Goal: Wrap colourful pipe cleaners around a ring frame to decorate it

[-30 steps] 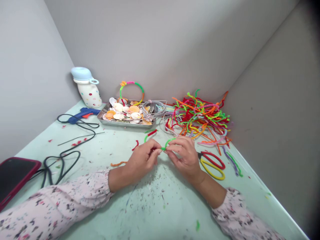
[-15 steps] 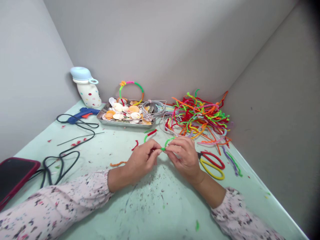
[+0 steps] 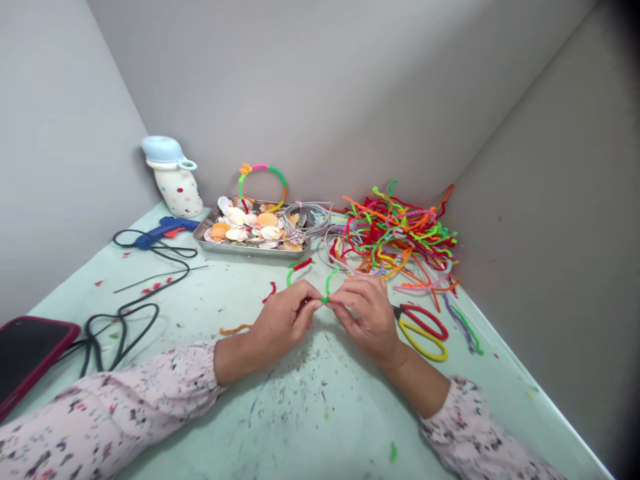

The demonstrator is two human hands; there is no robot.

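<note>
Between my fingertips is a green pipe cleaner, its loose end standing up beside my right fingers. My left hand pinches it from the left, and my right hand pinches it from the right, with the fingertips almost meeting. A red and green length of pipe cleaner curves up behind my left hand; whether it joins the piece in my fingers is hidden. Close to my left wrist lies an orange pipe cleaner piece, and a red scrap is above it.
A metal tray of seashells holds a colourful ring upright. Coiled grey wire and a pipe cleaner pile are right of it. Scissors, a blue glue gun, its cord, a phone and a bottle surround my hands.
The green pipe cleaner's loose end has swung from leaning right to nearly upright. Both hands keep their pinch in almost the same place.
</note>
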